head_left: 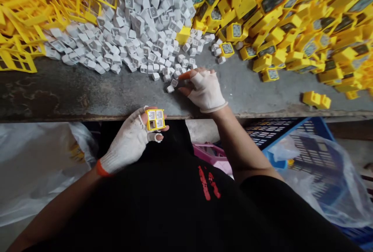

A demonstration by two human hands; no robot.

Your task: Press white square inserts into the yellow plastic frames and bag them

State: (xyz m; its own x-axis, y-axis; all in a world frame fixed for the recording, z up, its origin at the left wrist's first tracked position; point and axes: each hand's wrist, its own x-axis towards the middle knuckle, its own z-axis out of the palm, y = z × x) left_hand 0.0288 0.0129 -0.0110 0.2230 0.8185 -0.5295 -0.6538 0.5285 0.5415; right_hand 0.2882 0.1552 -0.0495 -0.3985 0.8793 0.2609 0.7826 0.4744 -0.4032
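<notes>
A yellow plastic frame (pixel 155 119) sits gripped in the gloved left hand (pixel 128 143), while the right hand (pixel 205 90) curls narrowly at small white plastic caps (pixel 170 88), its hold unclear.

The left hand (pixel 127 143), in a white knit glove (pixel 125 149) with an orange cuff (pixel 102 168), is turned up close to the body, its fingers curled inward. The right hand (pixel 204 90) reaches further forward, palm down, fingers bent and loosely spread. The left forearm (pixel 58 209) and right forearm (pixel 241 143) are bare below black sleeves (pixel 262 193).
</notes>
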